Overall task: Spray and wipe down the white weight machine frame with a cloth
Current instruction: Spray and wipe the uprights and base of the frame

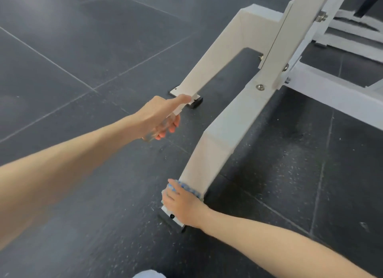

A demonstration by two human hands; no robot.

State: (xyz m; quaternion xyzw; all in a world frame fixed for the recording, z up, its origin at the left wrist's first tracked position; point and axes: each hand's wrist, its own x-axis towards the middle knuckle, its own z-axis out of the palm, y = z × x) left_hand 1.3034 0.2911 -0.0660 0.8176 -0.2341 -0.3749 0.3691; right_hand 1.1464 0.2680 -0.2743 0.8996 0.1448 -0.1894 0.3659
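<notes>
Frame (244, 29) cleaning seems partly done, more left: right hand (183, 205) grip squeezes blue cloth (186, 187) low on its leg (207, 153), left hand (157, 114) grip wraps spray bottle (163, 126).

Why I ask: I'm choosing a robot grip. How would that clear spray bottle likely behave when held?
The bottle sits almost wholly inside the left hand, so it is probably light. Its clear, smooth-looking wall may be slippery, especially if wet. It looks round, so if laid on its side it might roll.
</notes>
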